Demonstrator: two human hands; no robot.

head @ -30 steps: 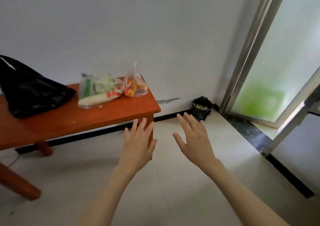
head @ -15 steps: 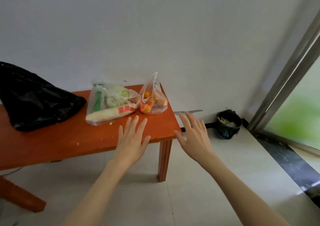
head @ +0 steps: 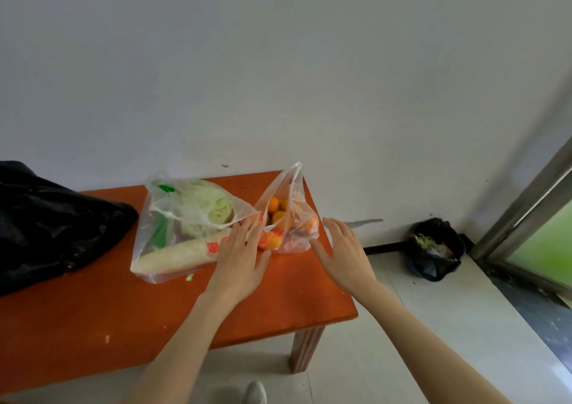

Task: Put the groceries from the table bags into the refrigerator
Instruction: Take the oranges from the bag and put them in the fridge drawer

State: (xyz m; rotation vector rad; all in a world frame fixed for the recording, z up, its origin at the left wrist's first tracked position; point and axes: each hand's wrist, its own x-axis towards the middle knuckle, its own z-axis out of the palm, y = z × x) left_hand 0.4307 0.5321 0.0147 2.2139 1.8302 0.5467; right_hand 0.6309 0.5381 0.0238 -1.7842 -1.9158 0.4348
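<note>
A single head-worn wide-angle view looks forward and down from standing height at the near right corner of a table (head: 130, 320), close enough that both forearms reach in from the bottom edge. It faces a wall (head: 278, 63) behind the table, whose left end runs out of frame. At right the floor (head: 464, 326) and what seems a doorframe (head: 523, 214) bend with the lens.

Both bare forearms rise from the bottom edge of the frame toward its centre, palms facing down. The left hand (head: 238, 256) sits just left of centre with its fingers straight and slightly fanned — the thumb is splayed out to the right. The right hand (head: 343, 250) lies just right of centre, its fingers likewise extended and close together, thumb angled leftward. Neither hand has a grip on anything — the two stay apart.
</note>
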